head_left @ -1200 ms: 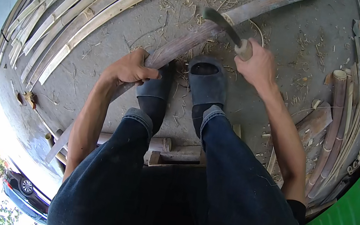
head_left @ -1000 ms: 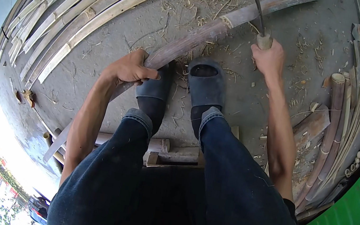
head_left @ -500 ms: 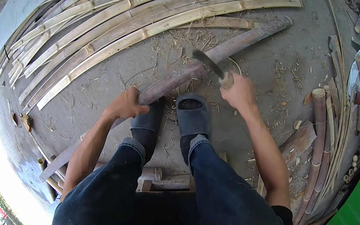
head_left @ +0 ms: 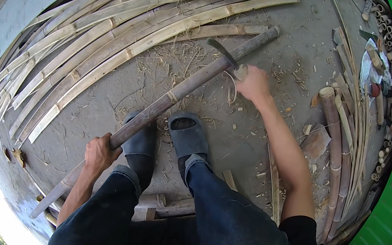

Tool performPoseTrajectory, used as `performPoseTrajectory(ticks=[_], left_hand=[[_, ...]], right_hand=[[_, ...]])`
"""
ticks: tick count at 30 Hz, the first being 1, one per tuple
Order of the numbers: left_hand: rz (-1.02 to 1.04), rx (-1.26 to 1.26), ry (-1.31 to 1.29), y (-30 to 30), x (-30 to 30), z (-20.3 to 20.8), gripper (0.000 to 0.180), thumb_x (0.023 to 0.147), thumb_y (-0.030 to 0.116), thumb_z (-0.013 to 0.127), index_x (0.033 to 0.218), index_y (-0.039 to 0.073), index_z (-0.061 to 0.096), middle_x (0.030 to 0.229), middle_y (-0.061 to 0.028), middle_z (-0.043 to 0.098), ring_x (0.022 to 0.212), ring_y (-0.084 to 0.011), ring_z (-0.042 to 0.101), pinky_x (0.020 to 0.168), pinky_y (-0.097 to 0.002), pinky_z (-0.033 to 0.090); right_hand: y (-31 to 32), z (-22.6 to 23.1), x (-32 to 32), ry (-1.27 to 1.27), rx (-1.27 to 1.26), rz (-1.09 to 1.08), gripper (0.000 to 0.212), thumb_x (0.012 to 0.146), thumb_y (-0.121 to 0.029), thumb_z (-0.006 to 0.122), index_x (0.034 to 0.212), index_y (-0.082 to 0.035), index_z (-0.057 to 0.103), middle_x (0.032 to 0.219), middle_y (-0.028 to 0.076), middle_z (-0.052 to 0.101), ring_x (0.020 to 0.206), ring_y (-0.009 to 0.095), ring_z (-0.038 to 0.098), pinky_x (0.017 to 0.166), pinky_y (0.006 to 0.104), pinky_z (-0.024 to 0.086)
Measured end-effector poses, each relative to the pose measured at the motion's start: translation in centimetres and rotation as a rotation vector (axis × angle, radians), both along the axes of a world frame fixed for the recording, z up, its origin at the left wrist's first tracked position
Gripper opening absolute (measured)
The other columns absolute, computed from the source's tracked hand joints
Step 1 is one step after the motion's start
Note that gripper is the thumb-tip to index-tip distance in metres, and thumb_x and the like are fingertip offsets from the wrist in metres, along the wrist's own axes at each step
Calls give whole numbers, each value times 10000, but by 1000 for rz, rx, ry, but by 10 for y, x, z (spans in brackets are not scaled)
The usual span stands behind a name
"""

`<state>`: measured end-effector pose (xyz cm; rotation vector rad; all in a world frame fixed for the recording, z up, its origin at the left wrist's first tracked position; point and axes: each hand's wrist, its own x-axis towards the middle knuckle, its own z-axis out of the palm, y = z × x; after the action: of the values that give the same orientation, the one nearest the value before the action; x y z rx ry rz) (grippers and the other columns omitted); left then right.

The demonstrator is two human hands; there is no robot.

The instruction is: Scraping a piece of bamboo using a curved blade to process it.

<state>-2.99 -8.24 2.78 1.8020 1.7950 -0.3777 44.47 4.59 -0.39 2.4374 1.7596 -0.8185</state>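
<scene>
Both forearms (head_left: 283, 140) point forward, left hand (head_left: 101, 153) gripping a bamboo strip (head_left: 198, 81), right hand (head_left: 255, 85) a curved knife (head_left: 224, 52).

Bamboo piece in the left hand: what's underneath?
The left slipper lies partly beneath the bamboo piece; floor and shavings show beside it. The covered slipper part and anything directly below can't be seen.

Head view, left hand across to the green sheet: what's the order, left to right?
Left hand, left slipper, right slipper, right hand, thick bamboo pole, green corrugated sheet. Held bamboo strip and curved knife left out: both overlap others.
</scene>
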Motion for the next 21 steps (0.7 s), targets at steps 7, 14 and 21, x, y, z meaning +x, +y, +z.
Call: performPoseTrajectory(ticks=[7,14,21], left_hand=[[-5,55,84,-16,-21,8,341,761,281,829,950,38,683,766,-248,716,746,-456,722,719,-543,584],[11,-7,60,-7,-18,14,353,754,277,818,974,24,707,782,-257,716,779,-462,722,748,-538,583],[44,-60,53,-2,-22,7,392,734,289,814,982,-2,728,813,-277,718,816,-466,723,793,-534,582]], right_hand=[[42,-23,150,-221,-68,-279,454,745,-236,784,1132,-2,756,1110,263,753,1095,410,727,944,485,584],[-71,-1,-64,198,-36,293,407,767,-260,759,1115,-63,687,930,262,742,935,465,729,828,531,595],[-19,-25,-2,104,33,-13,345,765,-270,776,1024,-45,738,1009,250,758,983,437,736,876,515,592]])
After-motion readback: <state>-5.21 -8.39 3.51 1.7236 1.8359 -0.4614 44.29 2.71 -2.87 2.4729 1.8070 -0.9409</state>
